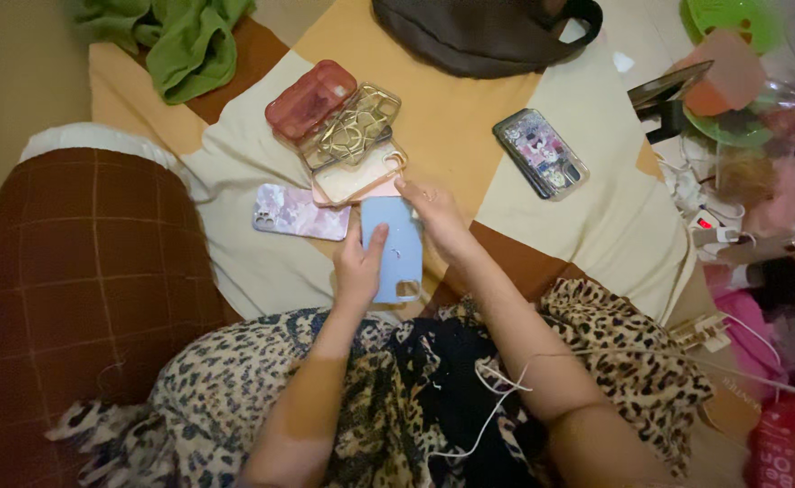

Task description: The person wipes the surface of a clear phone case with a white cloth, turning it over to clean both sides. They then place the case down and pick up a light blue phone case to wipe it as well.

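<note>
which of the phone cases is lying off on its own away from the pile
The sticker-patterned phone case, alone right of the hands. The red case, gold-patterned clear case and marbled pink case cluster together.

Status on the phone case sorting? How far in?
Done: nothing clearly finished. A red case, a clear patterned case and a pale case lie overlapped; a marbled case lies beside them. In hand: the left hand and right hand hold a blue case. Left: a sticker-covered case lies apart, untouched.
</note>
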